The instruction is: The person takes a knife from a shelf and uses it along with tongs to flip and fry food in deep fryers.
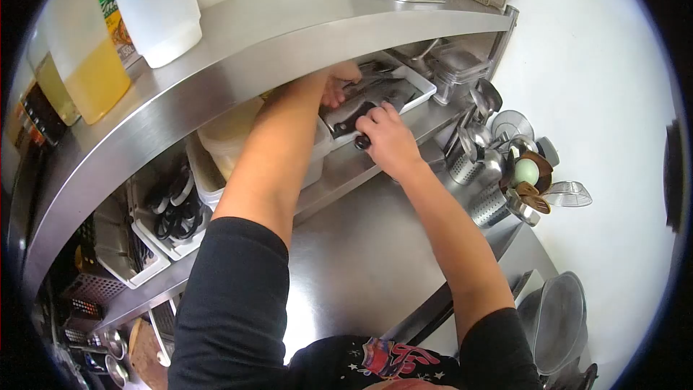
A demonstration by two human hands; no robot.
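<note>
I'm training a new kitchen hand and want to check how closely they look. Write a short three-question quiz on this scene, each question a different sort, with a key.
1. Multiple choice: which hand grips the black handle?
A) left
B) right
C) neither

2. True or false: the bottle of yellow liquid stands on the upper shelf.

3. Fill the gap: the tray by the left hand is ____ in colour.

Key:
1. B; the right hand has its fingers closed around it.
2. True.
3. White.
</note>
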